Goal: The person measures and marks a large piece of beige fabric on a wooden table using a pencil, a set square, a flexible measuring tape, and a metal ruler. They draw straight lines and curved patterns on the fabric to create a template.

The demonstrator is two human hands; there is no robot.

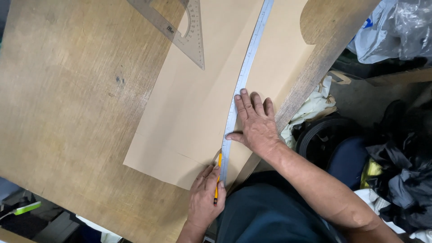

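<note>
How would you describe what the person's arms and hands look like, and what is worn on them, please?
Both hands, the left hand and the right hand, are bare: no gloves, rings or watch show. The forearms are bare too, with no sleeve visible as far as the frame reaches. The fingernails are short. Below them lies a dark teal garment worn by the person.

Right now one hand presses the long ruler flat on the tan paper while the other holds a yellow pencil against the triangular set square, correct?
Not quite. The head view shows the pencil, held by the hand at the near edge, against the ruler, not the set square, which lies untouched at the far end. The other hand does press the ruler onto the paper.
</note>
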